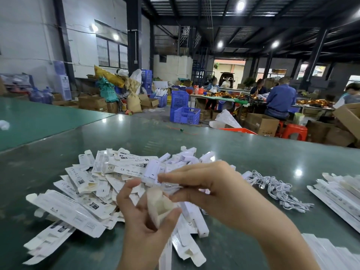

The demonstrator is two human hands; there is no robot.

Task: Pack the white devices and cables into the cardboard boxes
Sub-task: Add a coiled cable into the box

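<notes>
While the left hand (pixel 144 213) is gripping a narrow white cardboard box (pixel 161 208) by its open end, with thumb and fingers curled round the mouth, the right hand (pixel 210 190) is pinching a long white rectangular device (pixel 151 173) together with what looks like a bunched white cable just above that opening. The device is tilting away from the box mouth and its lower end is sitting right at the flap; the inside of the box is showing pale and I cannot tell whether anything is in it. Both hands are working close together above the glossy dark green tabletop (pixel 243 152).

Beneath and to the left of them, a loose heap of flat white printed cardboard boxes (pixel 81 193) is lying spread on the tabletop, many with end flaps open. Another white device (pixel 196 219) is lying just under the right hand. Further right, a tangle of white cables (pixel 280 190) is resting on the tabletop, and beside it a row of long white boxes (pixel 339 197) is lying at the right edge.

Beyond the tabletop, blue plastic crates (pixel 185 112) are standing stacked on the floor, brown cardboard cartons (pixel 261 123) are sitting near red stools (pixel 294 131), and people are sitting at a far table (pixel 224 99).
</notes>
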